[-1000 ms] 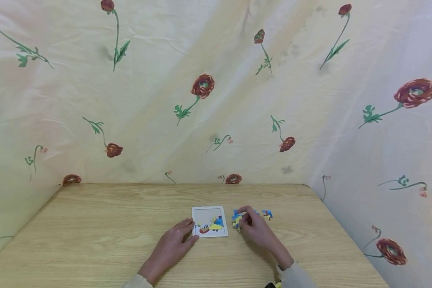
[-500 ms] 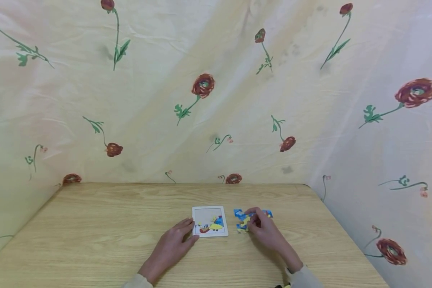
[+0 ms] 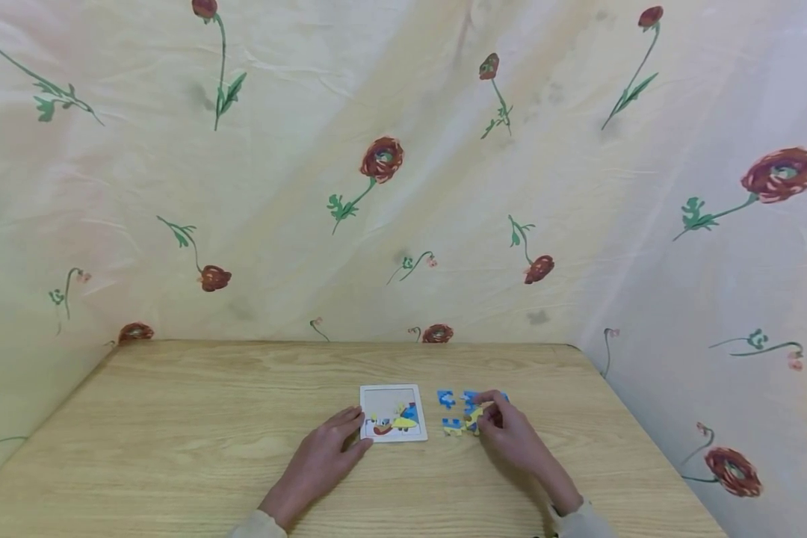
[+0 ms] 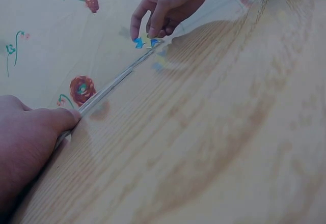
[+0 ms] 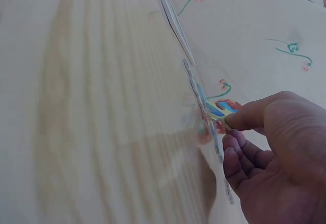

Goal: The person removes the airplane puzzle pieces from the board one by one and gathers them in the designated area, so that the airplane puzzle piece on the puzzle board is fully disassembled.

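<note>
A square puzzle tray (image 3: pixel 422 411) with a white rim lies mid-table, several yellow, red and blue pieces set along the lower part of its picture. My left hand (image 3: pixel 326 452) rests at its left edge, fingers on the rim and thumb by the near corner. To the right, my right hand (image 3: pixel 514 441) pinches a yellow and blue jigsaw piece (image 3: pixel 474 418) between thumb and index finger. The right wrist view shows that jigsaw piece (image 5: pixel 216 110) tilted at the fingertips. Loose pieces lie around it: a blue one (image 3: pixel 446 399), and a blue and yellow one (image 3: pixel 452 428).
Behind the right fingers lie more blue pieces (image 3: pixel 469 397), partly covered by the hand. The wood-grain table (image 3: pixel 208 418) ends at a floral cloth (image 3: pixel 276 224) hanging at the back and both sides.
My right hand has shifted right across the loose pieces with the yellow and blue piece pinched, uncovering pieces on the left. My left hand stays at the tray.
</note>
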A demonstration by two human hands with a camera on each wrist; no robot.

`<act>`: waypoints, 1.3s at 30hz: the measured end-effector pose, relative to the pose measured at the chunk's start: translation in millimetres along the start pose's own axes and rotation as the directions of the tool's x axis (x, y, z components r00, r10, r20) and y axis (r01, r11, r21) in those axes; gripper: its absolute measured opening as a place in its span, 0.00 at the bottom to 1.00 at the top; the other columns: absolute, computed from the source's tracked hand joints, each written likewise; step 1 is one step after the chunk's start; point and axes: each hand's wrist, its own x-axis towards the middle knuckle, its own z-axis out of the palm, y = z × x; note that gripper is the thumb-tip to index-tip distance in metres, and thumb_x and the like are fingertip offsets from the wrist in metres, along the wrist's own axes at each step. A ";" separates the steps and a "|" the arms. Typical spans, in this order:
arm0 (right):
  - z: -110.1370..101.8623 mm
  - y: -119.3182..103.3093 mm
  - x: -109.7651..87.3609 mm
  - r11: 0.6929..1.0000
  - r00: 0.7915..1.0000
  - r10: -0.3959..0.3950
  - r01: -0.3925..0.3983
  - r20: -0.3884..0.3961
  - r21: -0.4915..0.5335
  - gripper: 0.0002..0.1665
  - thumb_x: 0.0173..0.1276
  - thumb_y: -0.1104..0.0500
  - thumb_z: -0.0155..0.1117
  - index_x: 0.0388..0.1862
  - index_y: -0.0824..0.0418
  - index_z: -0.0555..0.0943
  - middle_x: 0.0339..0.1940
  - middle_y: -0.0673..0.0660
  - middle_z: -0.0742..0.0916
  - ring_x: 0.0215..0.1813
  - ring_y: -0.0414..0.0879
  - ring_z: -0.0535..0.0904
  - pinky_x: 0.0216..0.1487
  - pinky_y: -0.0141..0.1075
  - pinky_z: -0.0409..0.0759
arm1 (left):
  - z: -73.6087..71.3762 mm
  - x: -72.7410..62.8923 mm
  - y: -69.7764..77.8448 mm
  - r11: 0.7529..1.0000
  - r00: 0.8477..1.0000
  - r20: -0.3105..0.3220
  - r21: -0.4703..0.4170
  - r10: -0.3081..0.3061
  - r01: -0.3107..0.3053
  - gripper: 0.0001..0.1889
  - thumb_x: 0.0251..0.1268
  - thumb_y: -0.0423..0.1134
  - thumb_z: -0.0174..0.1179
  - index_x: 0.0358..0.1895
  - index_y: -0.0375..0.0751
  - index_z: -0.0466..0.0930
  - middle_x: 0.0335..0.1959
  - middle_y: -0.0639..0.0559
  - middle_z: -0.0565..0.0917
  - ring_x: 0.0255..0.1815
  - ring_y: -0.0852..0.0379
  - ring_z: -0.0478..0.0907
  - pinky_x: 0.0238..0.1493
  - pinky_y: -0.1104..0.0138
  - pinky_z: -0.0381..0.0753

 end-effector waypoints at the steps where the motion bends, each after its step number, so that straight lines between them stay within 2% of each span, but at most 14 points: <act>1: -0.8 0.9 -0.4 1.000 1.000 0.006 -0.006 0.000 0.000 0.17 0.72 0.76 0.58 0.58 0.70 0.74 0.35 0.55 0.80 0.36 0.43 0.76 0.35 0.29 0.78 | -0.1 0.1 0.2 1.000 1.000 0.000 0.001 0.000 0.000 0.26 0.75 0.48 0.63 0.64 0.30 0.81 0.68 0.39 0.78 0.71 0.40 0.73 0.68 0.45 0.75; 19: -8.8 8.0 -7.0 1.000 1.000 0.000 0.000 0.010 0.007 0.16 0.71 0.75 0.60 0.57 0.72 0.75 0.33 0.55 0.79 0.35 0.42 0.74 0.33 0.29 0.76 | -1.2 -0.2 2.8 1.000 1.000 -0.004 0.002 0.003 -0.003 0.27 0.75 0.49 0.63 0.64 0.30 0.80 0.68 0.38 0.78 0.71 0.40 0.73 0.68 0.45 0.74; 24: -7.5 8.2 -7.2 1.000 1.000 0.023 -0.023 -0.003 -0.001 0.16 0.71 0.75 0.61 0.56 0.71 0.76 0.32 0.54 0.78 0.34 0.41 0.73 0.33 0.28 0.75 | -1.5 -0.2 3.8 1.000 1.000 0.005 -0.003 0.001 -0.001 0.26 0.75 0.48 0.63 0.64 0.29 0.80 0.68 0.38 0.78 0.71 0.40 0.73 0.68 0.44 0.74; 34: -4.6 6.4 -6.2 0.999 1.000 0.016 -0.016 -0.004 -0.036 0.14 0.71 0.75 0.61 0.54 0.71 0.76 0.30 0.53 0.77 0.31 0.40 0.72 0.30 0.28 0.72 | -1.7 -0.2 3.8 1.000 1.000 0.005 0.000 -0.003 0.003 0.27 0.75 0.49 0.63 0.64 0.29 0.80 0.69 0.38 0.78 0.71 0.39 0.73 0.69 0.44 0.73; 39: -1.7 3.5 -4.8 0.996 0.999 0.045 -0.047 -0.021 -0.082 0.15 0.69 0.76 0.62 0.53 0.71 0.78 0.29 0.52 0.78 0.31 0.41 0.73 0.30 0.29 0.73 | -1.9 -1.1 3.9 1.000 1.000 0.004 0.002 -0.011 0.011 0.27 0.75 0.49 0.63 0.64 0.30 0.80 0.69 0.38 0.77 0.71 0.39 0.72 0.69 0.44 0.73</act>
